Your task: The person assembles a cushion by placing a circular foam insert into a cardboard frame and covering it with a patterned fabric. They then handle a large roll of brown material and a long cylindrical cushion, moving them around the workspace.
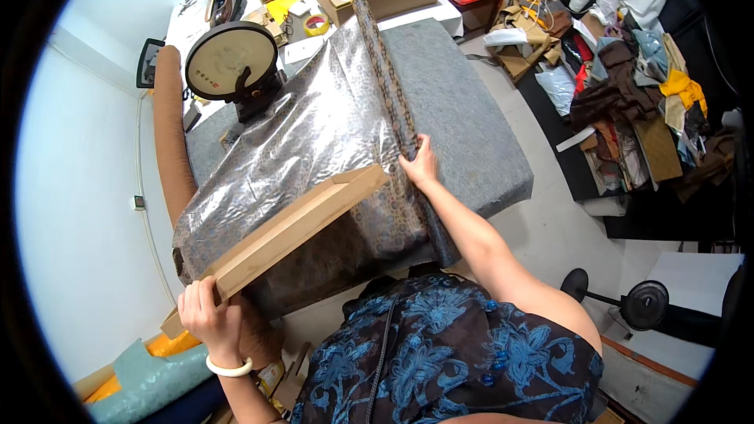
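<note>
My left hand is closed around the near left end of a long, shallow brown cardboard box, which slants up to the right. Under the box, a shiny dark patterned sheet of fabric spreads over the grey-covered table. The sheet's right side is wound into a roll on a tube whose tan end pokes out at the far side. Closed on the near part of this roll is my right hand, its fingers partly hidden.
A round-faced lamp-like disc on a dark stand rises at the table's left. Behind it are yellow tape, scissors and a large cardboard box. A brown fabric roll leans at left; piled scraps lie right.
</note>
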Tool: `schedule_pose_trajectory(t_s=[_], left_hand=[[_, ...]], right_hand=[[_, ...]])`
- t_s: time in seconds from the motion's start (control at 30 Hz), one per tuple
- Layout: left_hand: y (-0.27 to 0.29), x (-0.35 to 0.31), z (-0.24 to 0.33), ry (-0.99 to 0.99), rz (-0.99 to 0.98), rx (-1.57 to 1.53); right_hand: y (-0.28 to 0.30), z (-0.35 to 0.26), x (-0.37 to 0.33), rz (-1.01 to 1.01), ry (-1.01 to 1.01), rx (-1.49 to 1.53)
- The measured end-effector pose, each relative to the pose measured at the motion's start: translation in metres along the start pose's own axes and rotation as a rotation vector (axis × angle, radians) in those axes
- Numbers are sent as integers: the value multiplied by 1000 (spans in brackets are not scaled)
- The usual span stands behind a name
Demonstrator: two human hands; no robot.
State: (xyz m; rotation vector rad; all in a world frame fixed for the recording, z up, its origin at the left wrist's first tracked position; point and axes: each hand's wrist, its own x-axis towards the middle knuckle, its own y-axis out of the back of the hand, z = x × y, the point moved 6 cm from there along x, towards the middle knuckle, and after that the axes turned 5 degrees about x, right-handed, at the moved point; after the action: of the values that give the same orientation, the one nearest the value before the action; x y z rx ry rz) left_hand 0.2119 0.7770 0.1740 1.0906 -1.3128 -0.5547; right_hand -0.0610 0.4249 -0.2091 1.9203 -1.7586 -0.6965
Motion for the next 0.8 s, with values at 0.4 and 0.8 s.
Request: schedule_pose_trajectory(t_s=[0.4,0.8], left_hand=[[-19,-9,23,205,-74,35],[-8,-1,22,306,-34,101]], right_hand=[[38,10,116,-91,165,-338],[133,111,126,20,49,-408]])
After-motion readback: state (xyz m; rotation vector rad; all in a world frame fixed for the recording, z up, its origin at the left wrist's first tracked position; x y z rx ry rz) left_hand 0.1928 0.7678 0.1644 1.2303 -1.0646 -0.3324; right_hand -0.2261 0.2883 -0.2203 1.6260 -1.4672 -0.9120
